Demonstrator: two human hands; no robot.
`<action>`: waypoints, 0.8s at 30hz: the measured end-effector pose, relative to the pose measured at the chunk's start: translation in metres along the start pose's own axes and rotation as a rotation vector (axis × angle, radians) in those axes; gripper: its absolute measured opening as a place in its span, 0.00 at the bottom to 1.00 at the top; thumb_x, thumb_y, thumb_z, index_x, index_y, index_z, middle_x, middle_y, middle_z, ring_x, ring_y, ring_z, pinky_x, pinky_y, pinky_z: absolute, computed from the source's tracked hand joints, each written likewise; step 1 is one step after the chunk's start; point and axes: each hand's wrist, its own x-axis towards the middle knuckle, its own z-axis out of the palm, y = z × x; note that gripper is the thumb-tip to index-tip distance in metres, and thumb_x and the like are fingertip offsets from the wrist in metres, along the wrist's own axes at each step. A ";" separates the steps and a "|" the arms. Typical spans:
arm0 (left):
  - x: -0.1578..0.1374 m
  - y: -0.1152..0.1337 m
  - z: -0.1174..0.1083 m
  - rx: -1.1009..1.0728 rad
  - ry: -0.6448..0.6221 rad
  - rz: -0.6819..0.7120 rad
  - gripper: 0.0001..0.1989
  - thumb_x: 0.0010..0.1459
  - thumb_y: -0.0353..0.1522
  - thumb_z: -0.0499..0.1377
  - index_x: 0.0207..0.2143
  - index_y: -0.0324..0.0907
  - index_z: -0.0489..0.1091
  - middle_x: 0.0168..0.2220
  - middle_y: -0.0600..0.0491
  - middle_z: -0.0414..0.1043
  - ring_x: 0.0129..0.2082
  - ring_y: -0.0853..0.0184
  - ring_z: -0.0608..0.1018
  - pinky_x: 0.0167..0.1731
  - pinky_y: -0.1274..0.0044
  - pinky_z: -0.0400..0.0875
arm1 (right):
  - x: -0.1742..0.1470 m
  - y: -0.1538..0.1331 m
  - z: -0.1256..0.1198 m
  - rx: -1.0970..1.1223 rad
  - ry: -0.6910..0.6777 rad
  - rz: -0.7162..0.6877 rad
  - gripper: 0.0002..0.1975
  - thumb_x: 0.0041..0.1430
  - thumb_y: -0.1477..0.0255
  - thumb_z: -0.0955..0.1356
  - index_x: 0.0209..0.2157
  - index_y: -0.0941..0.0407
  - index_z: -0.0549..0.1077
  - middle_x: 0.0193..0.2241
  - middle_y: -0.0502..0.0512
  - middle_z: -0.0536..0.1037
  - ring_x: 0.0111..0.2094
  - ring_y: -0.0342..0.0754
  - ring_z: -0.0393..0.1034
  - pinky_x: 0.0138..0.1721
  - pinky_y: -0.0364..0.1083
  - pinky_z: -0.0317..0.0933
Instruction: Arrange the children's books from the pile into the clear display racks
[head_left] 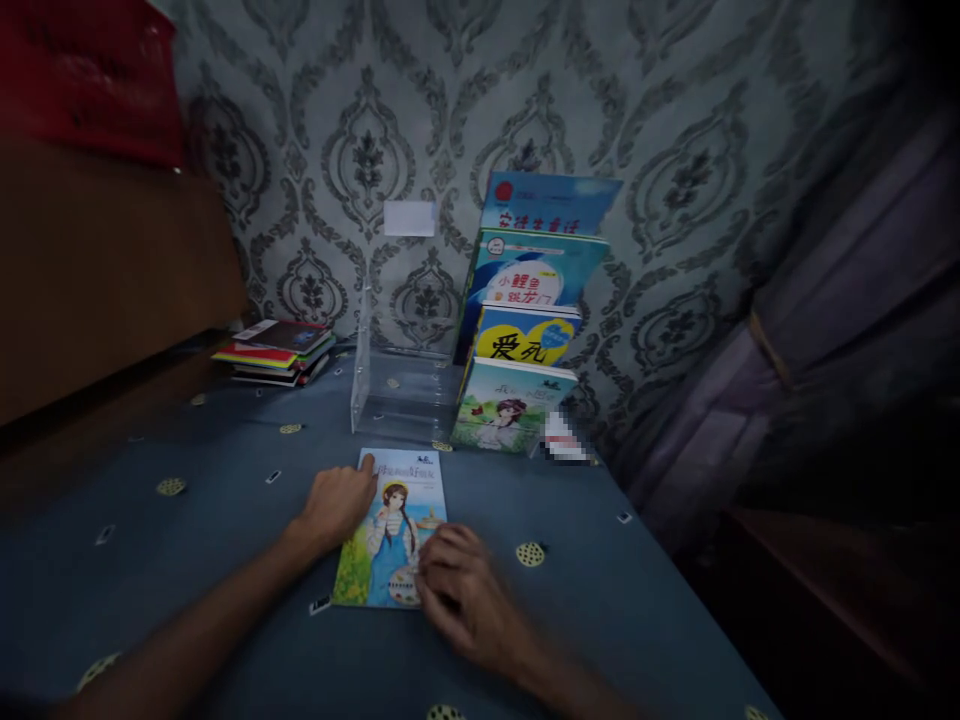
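A thin paperback book [394, 510] lies face up on the blue tablecloth, its cover showing a girl in a blue dress. At the book's upper left edge is my left hand [341, 505], index finger pointing up along the cover and the other fingers curled at the side. My right hand [461, 590] grips the lower right edge with bent fingers; its thumb side faces me. Beyond the book stands a clear acrylic stepped rack [364, 375]. Its right side holds several upright books, with a green-covered book [510, 410] in front.
A stack of books [281, 350] lies at the back left beside a brown box-like piece [97, 270] with a red bag [90, 80] on top. A white label [409, 218] shows against the patterned wall. A tied curtain [810, 300] hangs at the right.
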 end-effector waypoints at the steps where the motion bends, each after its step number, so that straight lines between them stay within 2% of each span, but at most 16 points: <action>1: 0.000 0.000 0.000 0.000 0.005 0.006 0.22 0.71 0.33 0.42 0.60 0.35 0.64 0.42 0.35 0.81 0.43 0.50 0.84 0.41 0.64 0.76 | 0.002 0.001 -0.001 0.005 0.008 0.032 0.16 0.66 0.76 0.64 0.22 0.55 0.70 0.25 0.51 0.75 0.33 0.46 0.71 0.44 0.50 0.66; 3: 0.001 0.000 0.001 0.004 0.017 0.018 0.22 0.71 0.32 0.42 0.60 0.33 0.65 0.41 0.35 0.81 0.42 0.50 0.84 0.40 0.64 0.76 | 0.008 0.001 0.000 0.016 0.011 0.098 0.15 0.67 0.75 0.62 0.25 0.55 0.72 0.26 0.53 0.76 0.34 0.48 0.72 0.44 0.50 0.68; 5: 0.002 -0.001 0.003 0.009 0.023 0.025 0.23 0.71 0.31 0.41 0.59 0.32 0.66 0.40 0.35 0.81 0.42 0.50 0.84 0.39 0.64 0.77 | 0.018 0.002 0.008 0.001 -0.010 0.132 0.12 0.67 0.76 0.61 0.39 0.56 0.77 0.38 0.58 0.81 0.43 0.50 0.75 0.50 0.52 0.69; 6: 0.002 -0.001 0.004 0.013 0.021 0.024 0.23 0.71 0.31 0.42 0.60 0.32 0.65 0.40 0.35 0.81 0.42 0.50 0.84 0.39 0.64 0.77 | 0.025 0.003 0.014 -0.024 -0.040 0.135 0.15 0.67 0.76 0.61 0.49 0.57 0.76 0.47 0.61 0.80 0.51 0.52 0.74 0.55 0.54 0.68; 7: 0.003 -0.001 0.004 0.017 0.018 0.021 0.23 0.71 0.31 0.42 0.61 0.32 0.64 0.40 0.35 0.81 0.42 0.50 0.84 0.39 0.64 0.77 | 0.032 0.004 0.020 -0.066 -0.087 0.130 0.20 0.66 0.77 0.61 0.57 0.59 0.72 0.56 0.65 0.77 0.59 0.54 0.69 0.61 0.56 0.64; 9: 0.003 -0.002 0.005 0.027 0.012 0.015 0.23 0.70 0.30 0.44 0.62 0.32 0.63 0.41 0.35 0.81 0.43 0.50 0.84 0.40 0.64 0.77 | 0.048 0.009 0.034 -0.148 -0.222 0.171 0.27 0.65 0.78 0.60 0.64 0.65 0.65 0.65 0.70 0.67 0.68 0.57 0.59 0.68 0.59 0.54; 12: 0.003 -0.002 0.005 0.034 0.004 0.026 0.23 0.69 0.28 0.44 0.63 0.32 0.63 0.42 0.35 0.81 0.44 0.50 0.84 0.41 0.65 0.77 | 0.072 0.018 0.047 -0.193 -0.318 0.259 0.29 0.67 0.77 0.57 0.67 0.72 0.60 0.68 0.73 0.59 0.71 0.58 0.50 0.71 0.59 0.47; 16: 0.002 -0.003 0.005 0.036 -0.004 0.041 0.23 0.68 0.26 0.46 0.63 0.30 0.62 0.42 0.35 0.81 0.44 0.51 0.84 0.41 0.65 0.77 | 0.091 0.034 0.046 -0.214 -0.285 0.332 0.29 0.70 0.69 0.58 0.67 0.69 0.61 0.69 0.73 0.58 0.72 0.59 0.48 0.71 0.60 0.47; 21: 0.003 -0.004 0.007 0.044 0.011 0.042 0.23 0.68 0.25 0.46 0.63 0.30 0.63 0.40 0.33 0.81 0.44 0.51 0.84 0.40 0.66 0.77 | 0.084 0.052 0.030 -0.307 -0.276 0.489 0.37 0.70 0.57 0.60 0.67 0.73 0.59 0.69 0.78 0.55 0.72 0.64 0.46 0.71 0.60 0.44; 24: 0.003 -0.005 0.009 0.045 0.024 0.049 0.25 0.67 0.24 0.47 0.65 0.29 0.61 0.39 0.34 0.81 0.42 0.51 0.84 0.39 0.67 0.76 | 0.071 0.058 0.023 -0.323 -0.271 0.539 0.38 0.70 0.55 0.59 0.68 0.73 0.58 0.70 0.77 0.54 0.72 0.63 0.46 0.71 0.60 0.44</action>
